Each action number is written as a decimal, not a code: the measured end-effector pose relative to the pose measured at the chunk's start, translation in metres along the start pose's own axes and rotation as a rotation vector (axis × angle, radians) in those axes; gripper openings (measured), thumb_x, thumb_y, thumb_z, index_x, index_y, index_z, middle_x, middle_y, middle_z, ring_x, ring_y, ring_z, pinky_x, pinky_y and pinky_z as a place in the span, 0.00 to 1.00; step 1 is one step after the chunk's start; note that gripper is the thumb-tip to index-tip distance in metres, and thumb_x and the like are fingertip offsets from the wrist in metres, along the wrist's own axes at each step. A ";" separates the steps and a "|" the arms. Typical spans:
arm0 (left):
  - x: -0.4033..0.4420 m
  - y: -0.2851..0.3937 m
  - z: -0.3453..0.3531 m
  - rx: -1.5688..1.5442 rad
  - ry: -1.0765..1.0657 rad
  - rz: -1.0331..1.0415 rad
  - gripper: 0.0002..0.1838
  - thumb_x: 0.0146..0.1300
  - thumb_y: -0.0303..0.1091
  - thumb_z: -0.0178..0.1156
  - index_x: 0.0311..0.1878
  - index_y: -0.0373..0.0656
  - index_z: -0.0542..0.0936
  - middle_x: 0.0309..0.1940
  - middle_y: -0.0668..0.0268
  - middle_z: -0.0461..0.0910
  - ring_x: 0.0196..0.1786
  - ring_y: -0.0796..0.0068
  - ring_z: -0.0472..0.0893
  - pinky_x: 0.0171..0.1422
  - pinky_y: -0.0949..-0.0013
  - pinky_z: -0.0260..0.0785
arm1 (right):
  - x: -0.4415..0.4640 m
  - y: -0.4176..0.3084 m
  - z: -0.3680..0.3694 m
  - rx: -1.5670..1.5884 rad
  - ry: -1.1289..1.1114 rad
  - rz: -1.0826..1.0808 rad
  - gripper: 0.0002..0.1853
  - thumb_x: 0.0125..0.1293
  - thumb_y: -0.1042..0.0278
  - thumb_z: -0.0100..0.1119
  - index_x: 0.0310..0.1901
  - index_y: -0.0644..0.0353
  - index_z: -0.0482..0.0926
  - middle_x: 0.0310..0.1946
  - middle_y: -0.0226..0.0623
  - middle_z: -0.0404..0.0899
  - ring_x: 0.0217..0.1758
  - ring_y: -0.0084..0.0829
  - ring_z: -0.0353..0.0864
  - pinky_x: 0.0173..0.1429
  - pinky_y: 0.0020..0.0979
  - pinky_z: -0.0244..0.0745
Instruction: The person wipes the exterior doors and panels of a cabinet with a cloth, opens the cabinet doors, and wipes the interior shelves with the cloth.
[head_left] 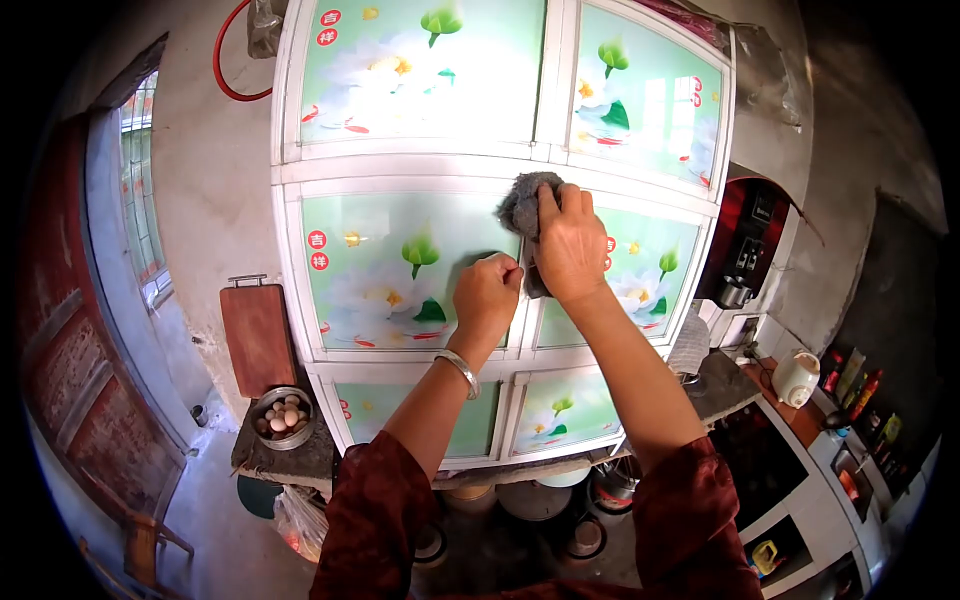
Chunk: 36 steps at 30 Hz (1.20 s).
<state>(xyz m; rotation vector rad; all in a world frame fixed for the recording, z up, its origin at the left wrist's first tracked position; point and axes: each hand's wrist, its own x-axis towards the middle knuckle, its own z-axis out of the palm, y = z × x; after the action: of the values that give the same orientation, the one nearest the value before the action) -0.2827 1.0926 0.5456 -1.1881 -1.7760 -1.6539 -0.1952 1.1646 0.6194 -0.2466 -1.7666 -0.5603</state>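
Observation:
A white-framed cabinet with green lotus-print panels fills the middle of the head view. My right hand is closed round a grey cloth, pressing it against the frame where the upper and middle rows meet. Part of the cloth hangs below the palm, mostly hidden. Lower and to the left, my left hand is closed, its curled fingers at the edge of the middle-left door. Whether those fingers grip the door edge cannot be made out. A silver bangle circles the left wrist.
Left of the cabinet, a wooden cutting board leans behind a metal bowl of eggs. At right are a red-and-black wall appliance, a white kettle and several bottles. Pots stand under the cabinet's ledge.

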 end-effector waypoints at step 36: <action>-0.029 -0.035 -0.034 0.028 -0.078 0.053 0.10 0.61 0.28 0.52 0.39 0.40 0.83 0.29 0.53 0.83 0.34 0.54 0.83 0.40 0.60 0.74 | -0.186 -0.048 0.016 0.042 -0.257 -0.084 0.22 0.52 0.72 0.58 0.51 0.70 0.76 0.36 0.41 0.71 0.39 0.39 0.73 0.33 0.34 0.74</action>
<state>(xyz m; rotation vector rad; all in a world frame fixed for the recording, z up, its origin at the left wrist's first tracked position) -0.3034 1.0548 0.5090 -1.2925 -1.7925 -1.5680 -0.1792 1.1546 0.4277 -0.2240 -2.0426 -0.5705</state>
